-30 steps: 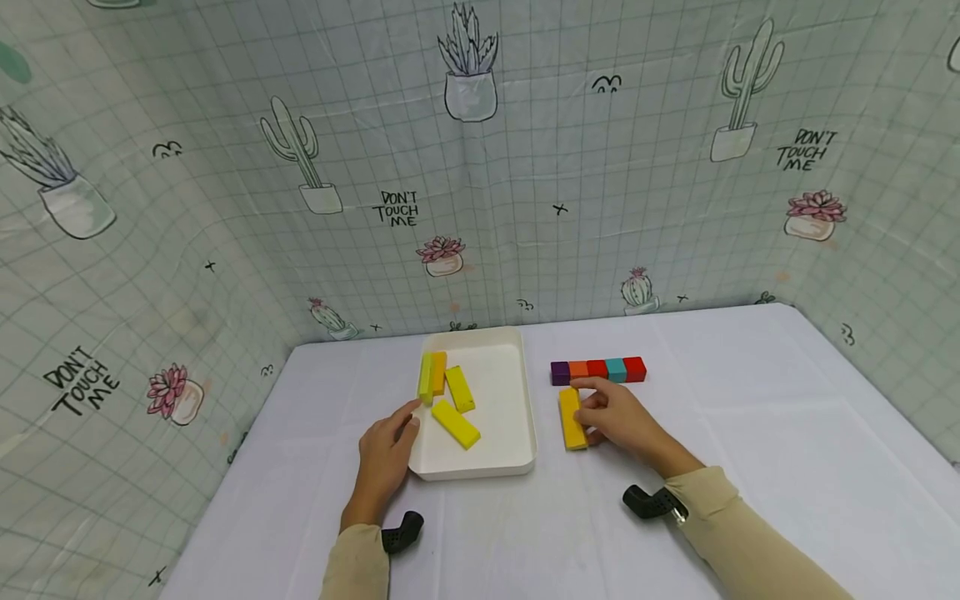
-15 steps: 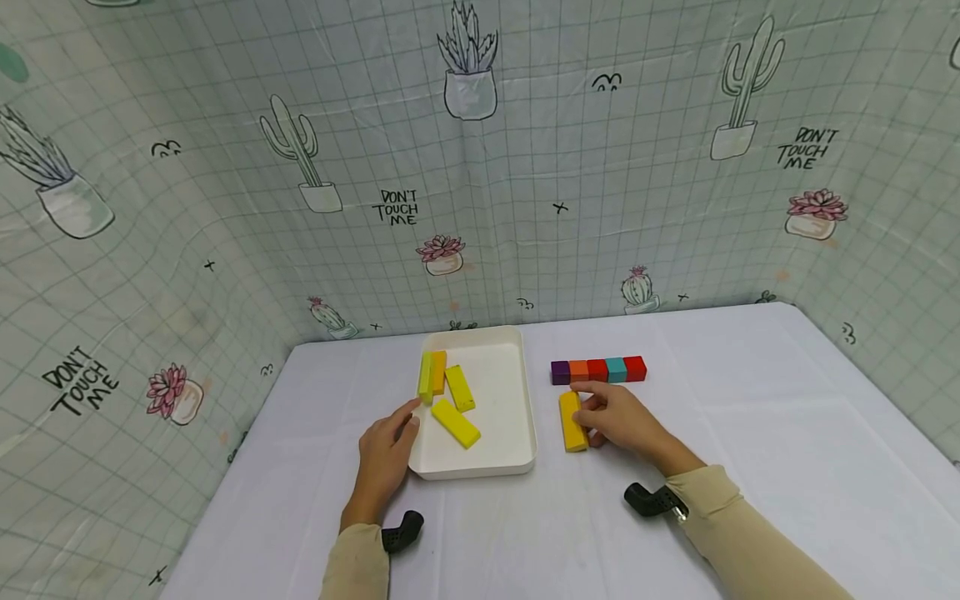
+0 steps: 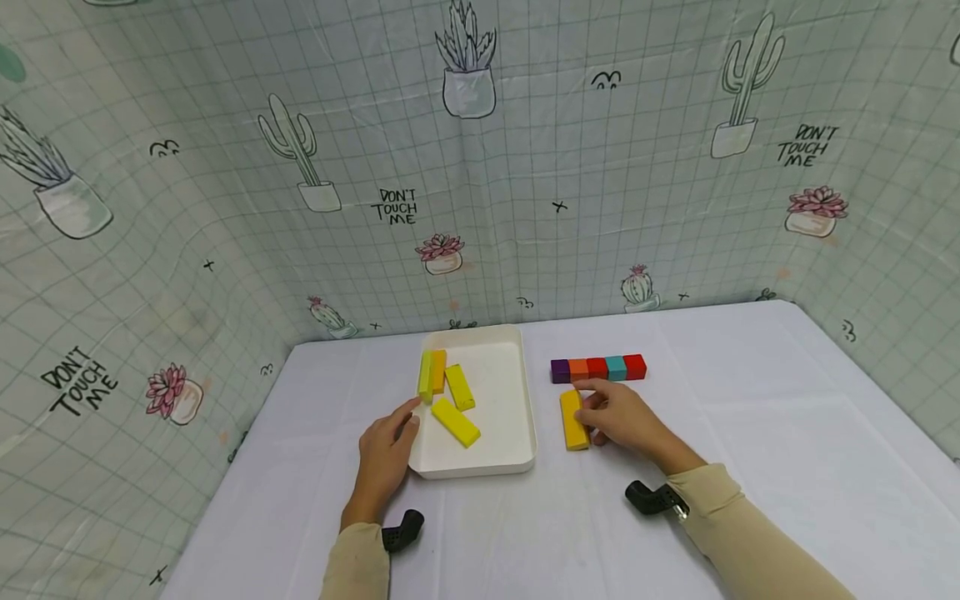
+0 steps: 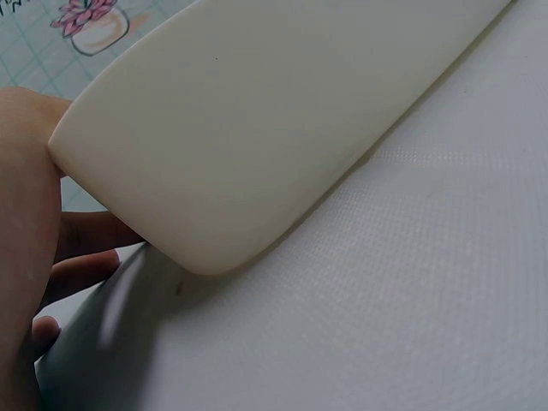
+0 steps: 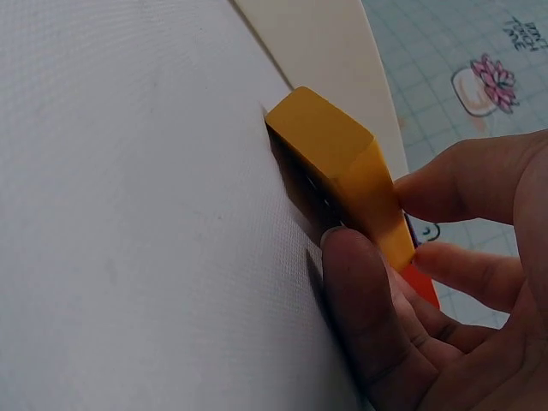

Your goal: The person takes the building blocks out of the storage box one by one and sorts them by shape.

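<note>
In the head view, the right hand (image 3: pixel 618 417) holds a yellow-orange block (image 3: pixel 575 421) lying lengthwise on the table, right of a white tray (image 3: pixel 517 467). The right wrist view shows the thumb against one side of that block (image 5: pixel 342 154) and fingertips at its other side. My left hand (image 3: pixel 386 458) grips the tray's left wall. From the left wrist, the thumb goes behind the tray's wall (image 4: pixel 231 145), while other fingers (image 4: pixel 94 231) sit outside it. Several yellow and lime blocks (image 3: pixel 456 423) lie in the tray's left half.
Beyond the right hand, a row of small cubes, purple (image 3: pixel 560 372), orange, red and teal, ends with a red block (image 3: pixel 634 367) on the right. A white cloth (image 3: pixel 750 400) covers the table. A cactus-print cloth (image 3: pixel 510 183) hangs behind and at the sides.
The yellow-orange block has shifted very slightly to the right with the right hand. The left hand and the tray stay in place.
</note>
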{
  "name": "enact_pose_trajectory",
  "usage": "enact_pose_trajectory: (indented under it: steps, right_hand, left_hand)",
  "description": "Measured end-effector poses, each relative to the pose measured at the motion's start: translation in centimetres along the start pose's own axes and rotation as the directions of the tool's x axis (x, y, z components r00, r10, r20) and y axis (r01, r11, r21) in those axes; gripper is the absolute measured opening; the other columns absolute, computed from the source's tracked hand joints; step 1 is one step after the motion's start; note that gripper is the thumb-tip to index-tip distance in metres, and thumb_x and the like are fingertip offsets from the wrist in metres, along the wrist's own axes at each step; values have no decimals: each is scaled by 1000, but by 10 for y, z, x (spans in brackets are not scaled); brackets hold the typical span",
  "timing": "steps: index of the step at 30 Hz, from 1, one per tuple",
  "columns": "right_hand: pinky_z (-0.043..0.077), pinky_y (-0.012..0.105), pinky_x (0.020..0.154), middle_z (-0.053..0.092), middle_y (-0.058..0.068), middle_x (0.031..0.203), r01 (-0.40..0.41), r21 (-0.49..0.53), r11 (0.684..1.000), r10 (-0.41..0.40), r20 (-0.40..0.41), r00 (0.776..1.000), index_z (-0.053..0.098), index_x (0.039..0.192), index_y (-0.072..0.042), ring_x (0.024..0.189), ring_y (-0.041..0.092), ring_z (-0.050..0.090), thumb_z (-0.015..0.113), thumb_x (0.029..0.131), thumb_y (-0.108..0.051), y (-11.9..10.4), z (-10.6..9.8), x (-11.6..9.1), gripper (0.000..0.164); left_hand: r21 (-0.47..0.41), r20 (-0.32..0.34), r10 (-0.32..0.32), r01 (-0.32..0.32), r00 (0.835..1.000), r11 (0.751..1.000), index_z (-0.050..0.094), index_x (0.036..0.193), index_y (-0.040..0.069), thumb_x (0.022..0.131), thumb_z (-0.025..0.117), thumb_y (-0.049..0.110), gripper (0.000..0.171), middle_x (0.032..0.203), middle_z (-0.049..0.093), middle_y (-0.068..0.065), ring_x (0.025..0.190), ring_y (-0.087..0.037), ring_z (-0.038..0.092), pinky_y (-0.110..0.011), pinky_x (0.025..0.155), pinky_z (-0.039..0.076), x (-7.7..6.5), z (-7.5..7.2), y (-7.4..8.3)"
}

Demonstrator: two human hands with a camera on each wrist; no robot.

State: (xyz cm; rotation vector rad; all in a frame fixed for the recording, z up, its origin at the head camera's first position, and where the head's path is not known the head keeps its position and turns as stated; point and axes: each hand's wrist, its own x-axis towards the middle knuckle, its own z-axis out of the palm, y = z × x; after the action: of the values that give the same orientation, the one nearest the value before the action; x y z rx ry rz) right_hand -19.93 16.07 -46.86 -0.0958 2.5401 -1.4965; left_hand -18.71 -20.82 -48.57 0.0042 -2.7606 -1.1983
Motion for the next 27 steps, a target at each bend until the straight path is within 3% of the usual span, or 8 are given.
enact_pose_trajectory:
  steps: [16,27]
  right_hand:
    - [58,33,60,62,10,96,2,-42,999,-3,-22,1000,57,136,-2,63,20,61,70,91,-12,-3,3,-3,48]
    - [58,33,60,63,9,93,8,-47,999,-10,-32,999,59,130,0,63,20,63,69,92,-12,-4,2,-3,41]
  left_hand:
    - [0,4,-3,3,1000,1000,58,144,22,104,50,29,41,132,64,-11,127,-32,50,-59,113,23,-1,0,0]
    - [4,-9,4,-4,1000,1000,58,143,22,104,50,29,40,132,64,-11,126,-32,51,-58,111,28,-1,1,0]
